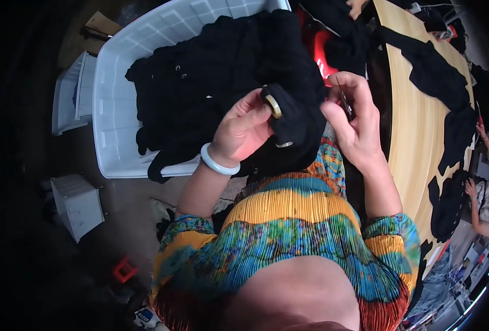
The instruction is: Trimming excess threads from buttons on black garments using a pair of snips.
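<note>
My left hand [243, 126], with a pale bangle [218, 160] at the wrist, pinches an edge of a black garment [293, 118]. Just at its fingertips, a gold-rimmed button [273, 106] stands out on the cloth, and a second shiny button [284, 144] shows lower down. To the right of the cloth, my right hand [360, 129] is closed around small dark thread snips [345, 105], their thin blade pointing up and apart from the garment. The fingers partly hide the snips, so whether the blades are apart cannot be seen. Behind both hands lies a heap of black garments [211, 71].
A large white plastic bin [102, 110] holds the heap. At right runs a wooden table [402, 138] with black garment pieces [451, 77]. Other people's hands [471, 188] work beyond it. White containers [79, 207] and a red object [124, 270] are at left.
</note>
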The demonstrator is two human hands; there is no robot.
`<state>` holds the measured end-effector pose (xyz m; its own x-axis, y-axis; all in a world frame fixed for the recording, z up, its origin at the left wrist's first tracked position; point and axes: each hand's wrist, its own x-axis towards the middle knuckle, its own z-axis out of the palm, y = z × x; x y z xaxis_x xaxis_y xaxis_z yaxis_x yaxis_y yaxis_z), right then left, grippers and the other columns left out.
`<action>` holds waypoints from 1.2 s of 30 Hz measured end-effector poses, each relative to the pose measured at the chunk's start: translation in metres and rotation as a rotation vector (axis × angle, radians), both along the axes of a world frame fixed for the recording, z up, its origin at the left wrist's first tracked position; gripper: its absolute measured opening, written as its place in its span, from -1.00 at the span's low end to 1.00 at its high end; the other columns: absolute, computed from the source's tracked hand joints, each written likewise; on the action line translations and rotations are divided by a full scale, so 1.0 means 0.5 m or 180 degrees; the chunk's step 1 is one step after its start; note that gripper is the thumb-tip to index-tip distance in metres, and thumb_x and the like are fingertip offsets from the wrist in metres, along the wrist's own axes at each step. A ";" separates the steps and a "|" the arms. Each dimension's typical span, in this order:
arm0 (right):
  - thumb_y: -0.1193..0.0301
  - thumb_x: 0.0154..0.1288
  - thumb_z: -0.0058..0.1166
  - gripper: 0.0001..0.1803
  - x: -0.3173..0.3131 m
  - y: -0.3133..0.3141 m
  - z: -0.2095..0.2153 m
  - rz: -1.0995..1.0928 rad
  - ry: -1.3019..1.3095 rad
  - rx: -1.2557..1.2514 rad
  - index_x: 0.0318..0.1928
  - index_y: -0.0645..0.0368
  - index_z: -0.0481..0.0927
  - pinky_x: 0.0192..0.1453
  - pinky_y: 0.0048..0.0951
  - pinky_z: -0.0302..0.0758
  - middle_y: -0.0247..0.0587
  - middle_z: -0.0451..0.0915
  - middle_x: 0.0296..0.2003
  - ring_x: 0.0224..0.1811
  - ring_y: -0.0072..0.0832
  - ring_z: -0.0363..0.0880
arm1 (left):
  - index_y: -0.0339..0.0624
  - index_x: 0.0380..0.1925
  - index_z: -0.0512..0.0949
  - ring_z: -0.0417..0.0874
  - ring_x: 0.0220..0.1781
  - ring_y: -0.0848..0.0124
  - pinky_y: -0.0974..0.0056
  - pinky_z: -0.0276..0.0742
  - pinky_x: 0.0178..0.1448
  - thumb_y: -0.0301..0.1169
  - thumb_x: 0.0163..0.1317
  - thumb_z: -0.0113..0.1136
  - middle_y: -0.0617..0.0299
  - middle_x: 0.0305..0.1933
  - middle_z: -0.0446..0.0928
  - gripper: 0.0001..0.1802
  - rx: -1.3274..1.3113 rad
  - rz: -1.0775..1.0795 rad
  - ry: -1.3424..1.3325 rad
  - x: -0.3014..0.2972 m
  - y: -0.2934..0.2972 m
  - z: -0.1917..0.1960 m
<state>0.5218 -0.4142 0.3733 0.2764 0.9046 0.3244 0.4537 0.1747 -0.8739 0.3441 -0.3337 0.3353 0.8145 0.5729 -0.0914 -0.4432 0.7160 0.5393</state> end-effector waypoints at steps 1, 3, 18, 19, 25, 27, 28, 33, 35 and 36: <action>0.38 0.09 0.05 -0.65 -0.003 -0.011 0.004 0.0074 0.0312 -0.0119 -0.16 0.26 0.30 -0.37 -0.57 0.36 -0.21 0.42 -0.47 -0.50 -0.51 0.41 | -0.08 -0.10 0.41 0.45 -0.05 0.41 0.27 0.36 0.05 -0.52 0.18 -0.07 0.26 -0.13 0.45 -0.73 -0.0009 -0.0006 0.0039 -0.002 -0.002 0.000; 0.38 0.17 -0.09 -0.68 -0.010 -0.037 0.014 0.0316 0.0478 -0.0188 -0.11 0.27 0.24 -0.35 -0.56 0.36 -0.19 0.41 -0.44 -0.48 -0.50 0.40 | -0.09 -0.10 0.41 0.44 -0.04 0.39 0.24 0.35 0.08 -0.53 0.17 -0.06 0.25 -0.12 0.45 -0.73 -0.0016 0.0207 -0.0109 -0.004 -0.010 0.004; 0.40 0.01 0.15 -0.72 -0.017 -0.050 0.013 0.0297 -0.0469 0.0139 -0.30 0.30 0.44 -0.56 -0.58 0.35 -0.21 0.45 -0.53 -0.62 -0.50 0.43 | -0.15 -0.08 0.40 0.46 0.00 0.37 0.24 0.34 0.12 -0.63 0.04 0.06 0.20 -0.09 0.46 -0.62 0.0607 0.0340 -0.0503 0.010 -0.015 -0.007; 0.40 0.01 0.15 -0.72 -0.018 -0.050 0.016 0.0296 -0.0470 0.0136 -0.30 0.30 0.44 -0.56 -0.58 0.35 -0.21 0.45 -0.53 -0.62 -0.50 0.43 | -0.16 -0.08 0.40 0.46 -0.01 0.36 0.24 0.35 0.11 -0.63 0.04 0.06 0.18 -0.09 0.46 -0.62 0.0591 0.0358 -0.0533 0.014 -0.015 -0.005; 0.41 0.07 0.10 -0.76 -0.030 -0.059 0.019 0.0939 0.0607 -0.0314 -0.32 0.33 0.44 -0.56 -0.60 0.32 -0.24 0.40 -0.56 -0.62 -0.54 0.41 | -0.24 -0.09 0.40 0.46 -0.01 0.30 0.24 0.35 0.10 -0.62 0.02 0.09 0.09 -0.06 0.43 -0.62 0.1072 0.0755 -0.0669 0.014 -0.023 -0.003; 0.41 0.08 0.09 -0.77 -0.035 -0.060 0.017 0.0904 0.0668 -0.0309 -0.32 0.33 0.44 -0.55 -0.60 0.32 -0.24 0.41 -0.55 -0.62 -0.54 0.41 | -0.27 -0.11 0.40 0.46 -0.01 0.29 0.24 0.34 0.11 -0.61 0.01 0.11 0.06 -0.05 0.42 -0.63 0.1257 0.0727 -0.0662 0.012 -0.019 -0.001; 0.41 0.08 0.09 -0.77 -0.036 -0.062 0.016 0.0922 0.0750 -0.0395 -0.32 0.33 0.44 -0.54 -0.60 0.33 -0.24 0.41 -0.55 -0.61 -0.55 0.41 | -0.29 -0.12 0.41 0.45 0.00 0.28 0.24 0.34 0.11 -0.60 0.00 0.12 0.02 -0.05 0.41 -0.64 0.1458 0.0703 -0.0637 0.010 -0.017 -0.001; 0.40 0.01 0.15 -0.75 -0.038 -0.054 0.021 0.0626 -0.0032 0.0075 -0.35 0.30 0.45 -0.58 -0.60 0.33 -0.22 0.47 -0.52 -0.62 -0.50 0.43 | -0.30 -0.16 0.42 0.45 0.00 0.28 0.24 0.33 0.11 -0.59 -0.02 0.14 -0.01 -0.05 0.41 -0.66 0.1754 0.0493 -0.0786 -0.001 -0.003 -0.005; 0.40 -0.02 0.17 -0.74 -0.039 -0.051 0.024 0.0551 -0.0345 0.0158 -0.35 0.29 0.45 -0.59 -0.58 0.33 -0.22 0.46 -0.55 -0.64 -0.48 0.42 | -0.29 -0.15 0.42 0.45 0.00 0.28 0.23 0.34 0.11 -0.60 -0.02 0.14 0.00 -0.05 0.42 -0.65 0.1750 0.0429 -0.0834 -0.009 -0.005 -0.007; 0.39 -0.04 0.18 -0.73 -0.040 -0.050 0.024 0.0471 -0.0661 0.0250 -0.35 0.28 0.45 -0.60 -0.57 0.33 -0.23 0.45 -0.57 -0.65 -0.46 0.41 | -0.28 -0.14 0.42 0.45 0.00 0.29 0.23 0.35 0.10 -0.61 -0.02 0.13 0.03 -0.05 0.42 -0.64 0.1319 0.0420 -0.0820 -0.015 -0.010 -0.008</action>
<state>0.5018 -0.4391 0.3854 0.0630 0.9001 0.4312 0.5863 0.3163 -0.7458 0.3365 -0.3387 0.3311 0.6989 0.6180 0.3601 -0.6716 0.3938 0.6276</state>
